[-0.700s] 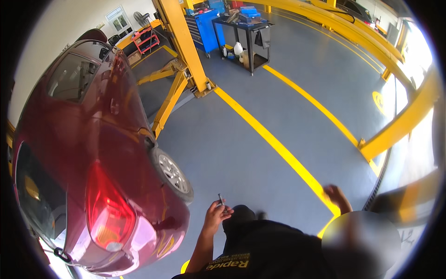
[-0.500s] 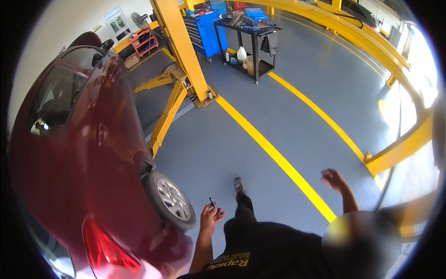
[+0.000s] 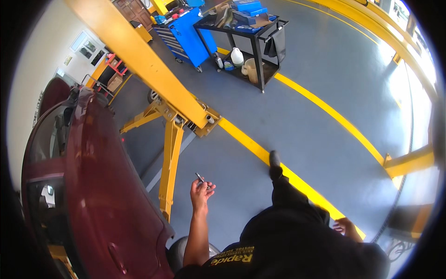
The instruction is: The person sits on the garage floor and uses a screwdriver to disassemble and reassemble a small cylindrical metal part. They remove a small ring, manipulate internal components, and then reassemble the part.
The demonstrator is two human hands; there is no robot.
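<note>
My left hand (image 3: 200, 194) is raised in front of me, its fingers closed round a slim dark pen-like object (image 3: 199, 177). One end of it sticks up past the thumb and its exact kind does not show. To the left of that hand stands a dark red car (image 3: 107, 181). My right hand (image 3: 346, 228) hangs low at my right side, partly behind my dark clothing. Its fingers look bent, but I cannot make out whether they grip anything.
Ahead rises a yellow lift post (image 3: 148, 60) with a lift arm (image 3: 170, 162) reaching along the car. Beyond are a blue tool chest (image 3: 197, 37) and a black cart (image 3: 257, 49), with a white jug (image 3: 237, 56) on its lower shelf. A yellow line (image 3: 248, 142) crosses the grey floor.
I have walked forward past the car's rear wheel; the post, chest and cart appear nearer. My right hand has dropped closer to my body. The left still grips the pen-like object.
</note>
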